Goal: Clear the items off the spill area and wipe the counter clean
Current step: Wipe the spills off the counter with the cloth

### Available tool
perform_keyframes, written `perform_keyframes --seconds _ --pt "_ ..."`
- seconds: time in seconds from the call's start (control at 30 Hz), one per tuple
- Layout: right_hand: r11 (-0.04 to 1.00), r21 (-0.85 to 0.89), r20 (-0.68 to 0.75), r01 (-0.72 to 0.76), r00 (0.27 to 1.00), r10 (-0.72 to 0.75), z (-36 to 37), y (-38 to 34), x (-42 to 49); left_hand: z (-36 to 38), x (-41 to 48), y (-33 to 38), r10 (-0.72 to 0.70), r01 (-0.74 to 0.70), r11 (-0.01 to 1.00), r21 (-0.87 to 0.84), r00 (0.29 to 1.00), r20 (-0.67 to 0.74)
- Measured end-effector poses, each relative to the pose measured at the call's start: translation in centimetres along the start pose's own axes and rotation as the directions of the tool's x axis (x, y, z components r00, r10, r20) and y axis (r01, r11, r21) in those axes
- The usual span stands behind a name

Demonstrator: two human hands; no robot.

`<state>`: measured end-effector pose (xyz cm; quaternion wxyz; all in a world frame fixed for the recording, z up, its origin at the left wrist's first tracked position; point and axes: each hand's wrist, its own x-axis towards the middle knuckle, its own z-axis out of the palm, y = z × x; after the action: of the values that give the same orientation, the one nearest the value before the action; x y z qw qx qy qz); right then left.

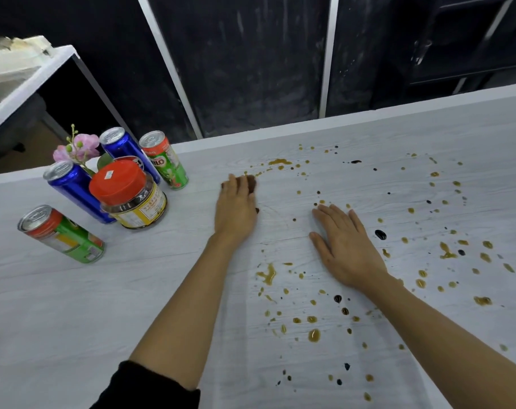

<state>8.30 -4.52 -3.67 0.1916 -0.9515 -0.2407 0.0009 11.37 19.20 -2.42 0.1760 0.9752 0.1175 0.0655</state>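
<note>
1. Presses the left grip, fingers straight and close together, flat onto a brown cloth at the far left edge of the spill.
2. Rests the right grip palm-down on the counter, fingers slightly spread, holding nothing.
3. Shows brown and dark drops scattered over the counter's right half.
4. Shows blue cans, a Milo can, a green can, a red-lidded jar and a pink flower grouped far left, apart from the drops.
</note>
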Motion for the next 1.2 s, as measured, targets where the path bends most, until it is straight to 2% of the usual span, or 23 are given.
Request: perform_keyframes --seconds 0.13,0.2,0.27,0.3,0.4,0.47,0.57,0.67,0.77,0.83,0.9,0.97,1.03,1.07,1.13,1.2 --pt "0.997 0.082 -0.040 -0.007 0.999 0.011 -0.3 -0.1 -0.1 0.8 -4.7 3.6 0.289 -0.272 0.938 -0.214 0.956 0.051" --pt "0.980 0.198 -0.078 -0.015 0.996 0.031 -0.6 -0.1 -0.3 -0.1 -6.2 2.4 0.313 -0.280 0.896 -0.345 0.949 0.043" --pt "0.951 0.309 -0.131 -0.031 0.989 0.075 -1.1 0.0 -0.5 -1.6 -4.7 -0.6 0.183 -0.191 0.907 -0.376 0.982 -0.057" --pt "0.946 0.323 -0.158 -0.034 0.983 0.089 -1.3 0.2 -0.5 -2.2 -3.1 -2.2 0.087 -0.111 0.936 -0.335 0.992 -0.087" --pt "0.964 0.261 -0.199 -0.061 0.973 0.115 -1.9 1.1 -0.1 -2.5 1.9 -5.1 -0.154 0.155 0.987 -0.035 0.988 0.012" --pt "0.969 0.219 -0.187 -0.111 0.970 0.153 -2.2 1.8 0.6 -1.3 4.1 -3.6 -0.152 0.147 0.986 0.084 0.987 0.053" --pt "0.972 0.151 -0.159 -0.182 0.966 0.206 -2.6 3.3 2.0 0.2 4.7 1.3 0.031 -0.034 0.990 0.139 0.999 0.025" --pt "0.964 0.121 -0.135 -0.239 0.958 0.254 -3.0 5.0 3.1 1.0 1.6 5.4 0.284 -0.291 0.951 0.104 0.956 0.076" --pt "0.960 0.077 -0.103 -0.269 0.956 0.276 -3.2 6.4 4.1 1.5 -2.4 5.7 0.467 -0.450 0.883 -0.136 0.873 0.140" --pt "0.966 0.007 -0.057 -0.260 0.964 0.260 -2.9 6.8 4.2 1.3 -3.6 4.5 0.509 -0.440 0.835 -0.331 0.847 0.156" --pt "0.970 -0.046 -0.034 -0.237 0.971 0.236 -2.7 6.9 4.2 -0.3 -3.0 3.0 0.401 -0.312 0.816 -0.486 0.912 0.089" --pt "0.971 -0.064 -0.036 -0.231 0.973 0.229 -2.7 6.8 4.3 -1.7 -0.2 0.2 0.149 -0.152 0.820 -0.551 0.988 -0.050" --pt "0.971 -0.071 -0.036 -0.229 0.973 0.227 -2.6 6.8 4.3 -2.2 3.3 -3.0 -0.047 0.009 0.894 -0.449 0.996 -0.072" --pt "0.970 -0.073 -0.032 -0.230 0.973 0.228 -2.6 6.9 4.4 -2.0 4.7 -4.1 -0.091 0.073 0.937 -0.342 0.995 -0.036" --pt "0.969 -0.079 -0.024 -0.232 0.973 0.231 -2.6 6.8 4.5 -0.6 6.7 -4.5 -0.095 0.094 0.987 -0.129 0.995 0.003" --pt "0.969 -0.086 -0.022 -0.232 0.973 0.231 -2.6 6.7 4.5 0.9 8.0 -2.3 -0.014 0.015 0.999 -0.037 1.000 0.014"
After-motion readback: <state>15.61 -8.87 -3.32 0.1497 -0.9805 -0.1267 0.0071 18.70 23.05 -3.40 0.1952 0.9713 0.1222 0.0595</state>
